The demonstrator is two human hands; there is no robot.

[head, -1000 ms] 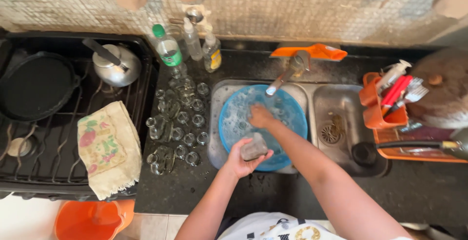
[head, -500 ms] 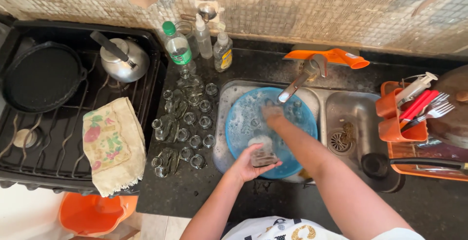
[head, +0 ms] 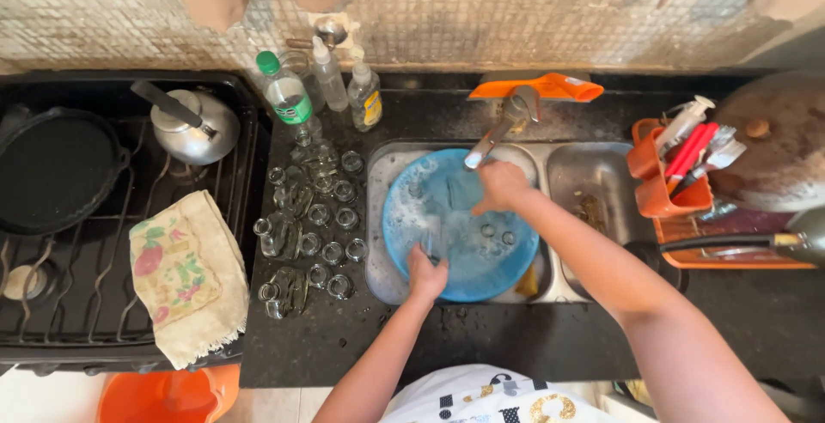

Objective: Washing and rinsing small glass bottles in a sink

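Observation:
A round blue basin (head: 481,260) of soapy water sits in the left bowl of a steel double sink (head: 378,217). My left hand (head: 425,275) reaches over the basin's near rim and grips a small clear glass (head: 432,247) standing in the water. My right hand (head: 501,187) is curled at the basin's far side, just under the spout of the tap (head: 503,131); what its fingers hold is hidden. Two small round glass pieces (head: 497,234) lie in the water by my right forearm.
Several small clear glasses (head: 314,217) stand on the dark counter left of the sink, with bottles (head: 288,97) behind. The stove holds a kettle (head: 196,127), a black pan (head: 51,170) and a floral cloth (head: 185,273). An orange utensil caddy (head: 666,187) stands at the right.
My right hand has moved from the middle of the basin up to the tap's spout. My left hand has brought the glass over the rim into the water.

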